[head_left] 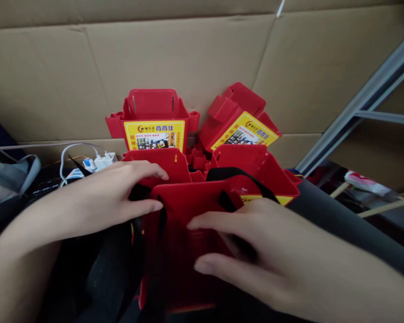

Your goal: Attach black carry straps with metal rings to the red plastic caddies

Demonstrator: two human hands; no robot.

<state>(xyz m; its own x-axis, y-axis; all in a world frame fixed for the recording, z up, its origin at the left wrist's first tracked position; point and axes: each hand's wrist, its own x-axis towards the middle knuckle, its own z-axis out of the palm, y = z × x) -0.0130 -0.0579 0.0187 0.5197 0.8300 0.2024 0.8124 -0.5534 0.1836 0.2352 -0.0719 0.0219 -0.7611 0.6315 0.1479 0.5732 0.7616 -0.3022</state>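
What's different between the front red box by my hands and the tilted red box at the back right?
The front box turns a plain red panel toward you; the back box shows a yellow label.
The front box has black strap at its panel; none shows on the back box.
The front box is at your left hand and right hand; the back box is clear of both.
Both are red.

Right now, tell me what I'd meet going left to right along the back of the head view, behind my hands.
White plugs, upright red box, tilted red box, metal frame.
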